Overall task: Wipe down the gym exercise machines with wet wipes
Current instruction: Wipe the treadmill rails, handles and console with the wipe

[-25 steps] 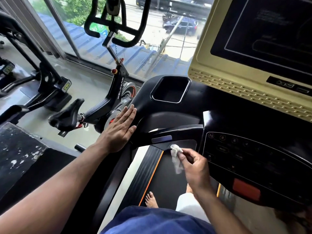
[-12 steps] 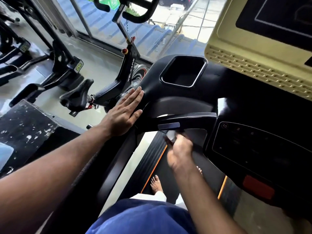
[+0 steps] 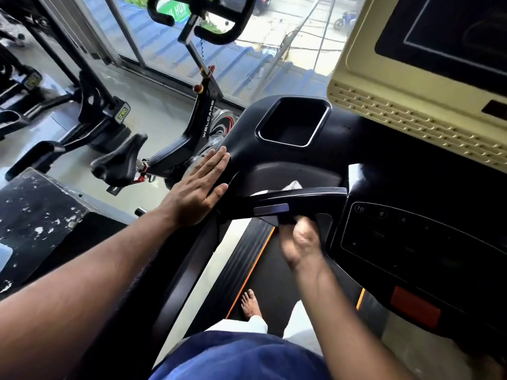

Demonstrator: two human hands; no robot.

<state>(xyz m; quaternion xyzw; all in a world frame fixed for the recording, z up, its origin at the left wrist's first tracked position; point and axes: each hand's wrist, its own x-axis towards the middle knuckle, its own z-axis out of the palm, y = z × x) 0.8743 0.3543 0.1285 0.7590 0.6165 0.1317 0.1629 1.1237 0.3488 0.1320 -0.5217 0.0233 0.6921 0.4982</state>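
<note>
Wet wipe (image 3: 293,185) above handlebar (image 3: 301,196), beyond right hand (image 3: 301,242) grip

right hand (image 3: 300,244): blurred | fingers: behind handlebar (image 3: 290,200) | wipe (image 3: 292,185): mostly hidden

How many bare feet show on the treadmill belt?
1: a bare foot on the treadmill belt, beside its orange edge stripe. The other foot may be hidden behind the right arm.

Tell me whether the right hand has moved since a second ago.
Yes. The right hand went up from below the handlebar to its underside, beside the grey sensor strip; a bit of wipe shows above the bar.
</note>
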